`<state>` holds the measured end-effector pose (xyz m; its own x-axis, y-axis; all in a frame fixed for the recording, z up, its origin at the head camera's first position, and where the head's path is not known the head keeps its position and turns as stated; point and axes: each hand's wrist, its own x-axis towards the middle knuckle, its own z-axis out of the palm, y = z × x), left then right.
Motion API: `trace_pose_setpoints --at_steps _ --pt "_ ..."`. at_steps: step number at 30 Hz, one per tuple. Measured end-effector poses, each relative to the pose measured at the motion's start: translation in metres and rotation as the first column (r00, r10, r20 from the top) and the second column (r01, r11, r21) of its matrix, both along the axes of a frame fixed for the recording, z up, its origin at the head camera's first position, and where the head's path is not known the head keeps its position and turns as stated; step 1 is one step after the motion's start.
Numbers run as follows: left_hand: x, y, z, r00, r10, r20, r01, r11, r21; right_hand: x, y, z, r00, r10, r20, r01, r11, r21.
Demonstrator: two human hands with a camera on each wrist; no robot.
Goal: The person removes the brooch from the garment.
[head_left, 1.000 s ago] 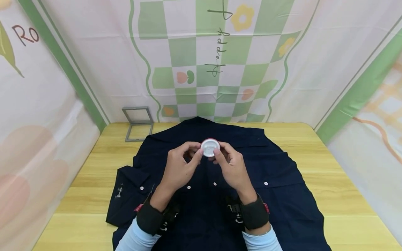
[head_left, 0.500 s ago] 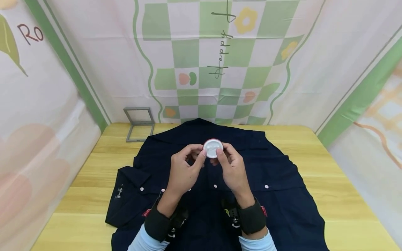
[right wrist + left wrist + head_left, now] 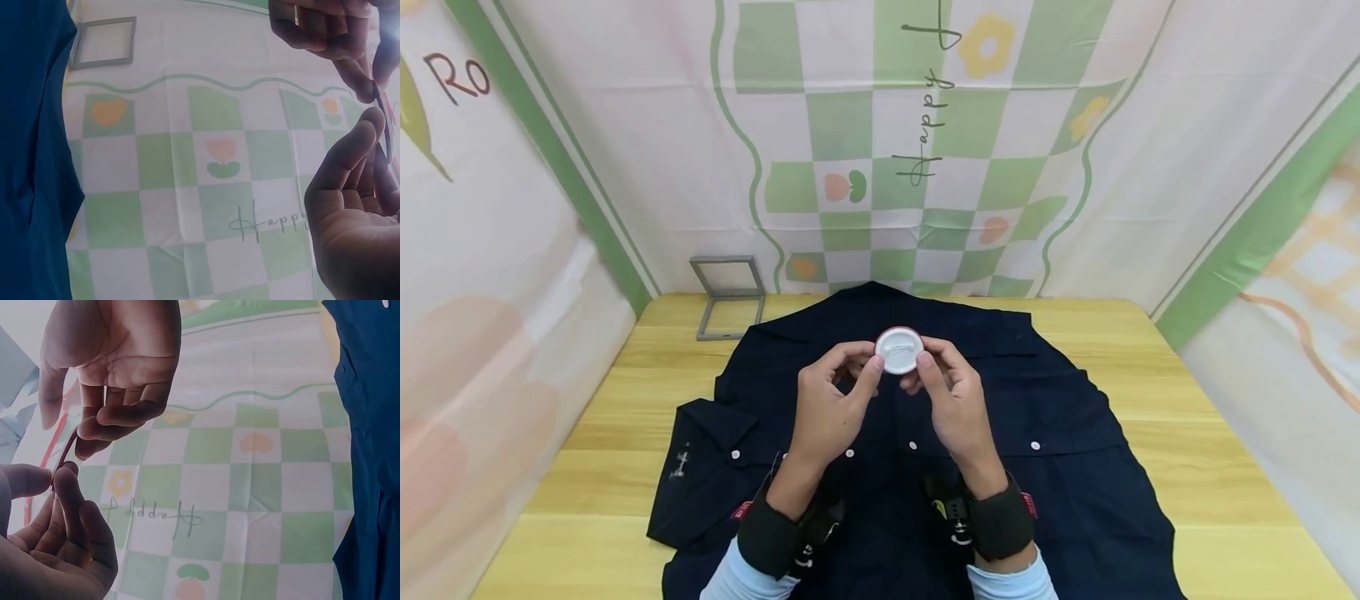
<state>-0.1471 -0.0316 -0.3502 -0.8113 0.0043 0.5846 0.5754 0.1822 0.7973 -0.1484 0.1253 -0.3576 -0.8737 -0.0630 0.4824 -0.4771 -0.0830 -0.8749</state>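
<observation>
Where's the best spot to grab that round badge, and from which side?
I'd take the badge by its rim, from left and right: it's a thin disc, with a pin across its middle. The left hand and right hand pinch it that way.

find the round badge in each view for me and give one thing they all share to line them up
Head: the round badge is near the centre, pin side showing, held between the left hand and right hand.
Left wrist: round badge edge-on, toward the left side, between the hands.
Right wrist: round badge edge-on, near the right edge, between the hands.
Shared landmark: the Happy lettering.
</observation>
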Motion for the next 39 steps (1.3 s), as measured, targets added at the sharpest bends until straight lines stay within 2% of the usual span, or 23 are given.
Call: trace_pose_setpoints --at_steps 6,15,20,27,39 --pt "-0.0019 -0.0026 -0.0020 1.000 -0.016 -0.010 0.016 1.000 0.002 -0.0002 -0.0059 0.0009 0.999 0.007 0.031 -0.008 1.000 0.006" --pt "-0.0049 -0.0013 -0.0018 0.999 -0.042 -0.022 0.042 0.999 0.004 -0.0009 -0.0094 0.0016 0.997 -0.047 0.065 0.043 0.997 0.061" --pt "-0.0024 -0.0005 -0.0022 0.998 -0.064 -0.025 0.064 0.998 0.007 0.0005 -0.0101 0.0027 0.995 -0.077 0.058 0.071 0.992 0.100" --pt "-0.0001 -0.0004 -0.0030 0.997 -0.079 -0.020 0.079 0.997 0.005 0.0025 -0.0088 0.0018 0.996 -0.080 0.027 0.076 0.991 0.113" --pt "-0.0004 0.0008 -0.0049 0.997 -0.066 -0.027 0.065 0.997 -0.036 0.0023 -0.0045 -0.0013 0.997 -0.066 -0.042 0.071 0.990 0.121"
